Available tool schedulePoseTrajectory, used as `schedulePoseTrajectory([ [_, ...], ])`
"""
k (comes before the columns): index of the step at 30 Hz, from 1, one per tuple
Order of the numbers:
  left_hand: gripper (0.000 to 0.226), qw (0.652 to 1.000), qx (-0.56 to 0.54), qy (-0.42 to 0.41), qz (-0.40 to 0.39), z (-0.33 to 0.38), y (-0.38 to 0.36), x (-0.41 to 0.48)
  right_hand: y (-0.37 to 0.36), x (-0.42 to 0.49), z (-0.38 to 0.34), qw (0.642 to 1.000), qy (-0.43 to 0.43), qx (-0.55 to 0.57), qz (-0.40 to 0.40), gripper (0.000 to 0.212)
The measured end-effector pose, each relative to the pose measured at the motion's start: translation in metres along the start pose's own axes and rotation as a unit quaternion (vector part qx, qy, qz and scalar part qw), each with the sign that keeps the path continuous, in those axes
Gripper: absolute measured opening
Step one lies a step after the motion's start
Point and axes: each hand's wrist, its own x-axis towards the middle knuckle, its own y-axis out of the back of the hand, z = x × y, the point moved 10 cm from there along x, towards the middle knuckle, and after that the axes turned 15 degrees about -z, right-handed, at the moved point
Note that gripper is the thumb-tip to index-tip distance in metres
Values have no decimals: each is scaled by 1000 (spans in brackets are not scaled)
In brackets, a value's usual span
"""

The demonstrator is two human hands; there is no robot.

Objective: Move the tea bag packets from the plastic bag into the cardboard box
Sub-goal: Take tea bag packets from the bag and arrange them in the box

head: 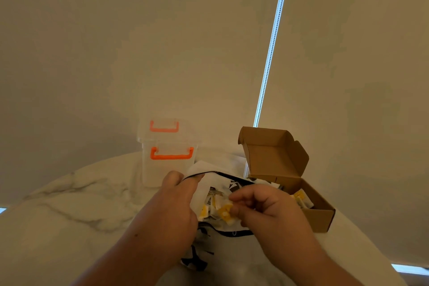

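Your left hand [177, 197] is gripping the plastic bag [205, 166] rim open; your right hand [269, 210] is pinching a tea bag packet [224, 213], cardboard box [321, 220] at three o'clock.

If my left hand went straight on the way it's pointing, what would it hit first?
Probably the clear container with orange handles, just beyond the plastic bag rim the left hand grips; depth is unclear.

Left of the cardboard box [321, 217], the print on the plastic bag [226, 247] and on the tea bag packets [224, 212] inside it was too blurred for us to read. Our left hand [174, 202] covered the bag's side farthest from the box. The box's near wall hid part of the packets within.
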Motion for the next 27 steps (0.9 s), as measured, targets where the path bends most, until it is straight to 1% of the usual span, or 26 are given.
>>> schedulePoseTrajectory([
  [2, 66, 1000, -6, 6, -2, -2, 0, 1, 8, -2, -3, 999, 8, 43, 10, 28],
  [4, 68, 1000, -10, 8, -8, -3, -1, 2, 16, -4, -6, 997, 11, 77, 18, 23],
  [8, 69, 1000, -14, 6, -13, -2, -2, 0, 32, -7, -12, 996, 20, 76, 48, 19],
  [12, 70, 1000, -12, 7, -11, -1, -1, 1, 53, -14, -23, 990, 57, 89, 91, 18],
  [15, 70, 1000, -9, 8, -20, -1, -3, 1, 68, -19, -25, 983, 69, 125, 118, 14],
  [18, 69, 1000, -3, 0, -27, 1, -5, 2, 79, -21, -25, 975, 80, 156, 139, 19],
  [21, 69, 999, -8, 0, -33, 1, -7, 3, 94, -24, -17, 969, 73, 159, 172, 25],
  [27, 70, 999, -8, -3, -35, 1, -9, 3, 134, -31, 14, 948, 44, 168, 266, 16],
])
